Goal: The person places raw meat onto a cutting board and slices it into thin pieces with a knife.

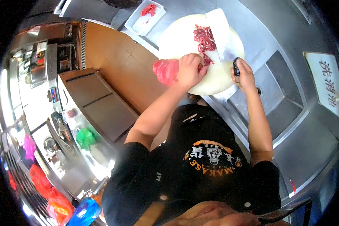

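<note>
On a round white cutting board [173,43] lies a large piece of raw red meat [165,71], partly over the board's left edge. My left hand [190,71] rests on its right end, fingers bent and pressed together on it. In my right hand [244,73] is the black handle of a cleaver [222,35], whose wide blade lies over the right side of the board, apart from the large piece. Between the blade and my left hand is a pile of cut meat [204,38], with a few bits near my left fingertips.
A white plastic tub [145,19] with some cut meat stands beyond the board at the left. A metal sink [269,86] lies right of the board, near a sign [324,81]. Far left are a counter [73,124] and colored plastic bags [60,203].
</note>
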{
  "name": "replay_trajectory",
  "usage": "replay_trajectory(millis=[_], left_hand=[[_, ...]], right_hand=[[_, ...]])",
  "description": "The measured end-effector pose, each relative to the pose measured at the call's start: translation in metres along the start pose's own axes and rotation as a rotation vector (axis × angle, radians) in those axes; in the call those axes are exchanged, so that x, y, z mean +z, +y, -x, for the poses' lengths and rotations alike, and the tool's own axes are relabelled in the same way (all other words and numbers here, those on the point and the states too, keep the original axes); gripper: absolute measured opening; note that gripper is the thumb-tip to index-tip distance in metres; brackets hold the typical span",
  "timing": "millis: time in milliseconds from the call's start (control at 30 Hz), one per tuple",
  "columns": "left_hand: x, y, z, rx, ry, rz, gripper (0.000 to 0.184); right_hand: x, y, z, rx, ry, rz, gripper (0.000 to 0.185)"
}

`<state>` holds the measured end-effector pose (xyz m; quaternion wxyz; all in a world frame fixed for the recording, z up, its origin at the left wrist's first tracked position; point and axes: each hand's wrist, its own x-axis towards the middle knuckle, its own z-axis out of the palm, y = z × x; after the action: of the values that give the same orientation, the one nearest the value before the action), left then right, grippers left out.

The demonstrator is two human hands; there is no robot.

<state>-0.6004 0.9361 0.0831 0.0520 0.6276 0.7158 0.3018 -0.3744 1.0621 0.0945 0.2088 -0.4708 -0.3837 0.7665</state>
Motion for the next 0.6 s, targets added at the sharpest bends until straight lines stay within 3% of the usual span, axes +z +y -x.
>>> replay_trajectory(millis=[33, 100, 200, 233, 333, 467, 600], left_hand=[[0.001, 0.008, -0.012, -0.107, -0.059, -0.059, 0.045], [0.006, 0.016, -0.038, -0.326, -0.177, -0.171, 0.053], [0.024, -0.002, -0.067, -0.492, -0.479, -0.308, 0.06], [0.026, -0.011, -0.076, -0.503, -0.536, -0.28, 0.054], [0.026, -0.026, -0.091, -0.661, -0.468, -0.154, 0.053], [0.04, -0.033, -0.089, -0.792, -0.24, 0.267, 0.091], [0.069, -0.038, -0.097, -0.893, -0.195, 0.675, 0.108]], right_hand=[[-0.014, 0.003, -0.003, 0.089, 0.008, -0.161, 0.037], [-0.046, 0.019, -0.016, 0.084, -0.041, -0.187, 0.033], [-0.1, 0.04, -0.025, 0.065, -0.026, -0.114, 0.035], [-0.104, 0.036, -0.021, 0.063, -0.014, -0.076, 0.036], [-0.101, 0.025, 0.006, 0.15, 0.139, -0.041, 0.037], [-0.078, 0.043, 0.008, 0.131, 0.0, -0.029, 0.034], [-0.032, 0.057, 0.007, 0.108, -0.05, 0.018, 0.03]])
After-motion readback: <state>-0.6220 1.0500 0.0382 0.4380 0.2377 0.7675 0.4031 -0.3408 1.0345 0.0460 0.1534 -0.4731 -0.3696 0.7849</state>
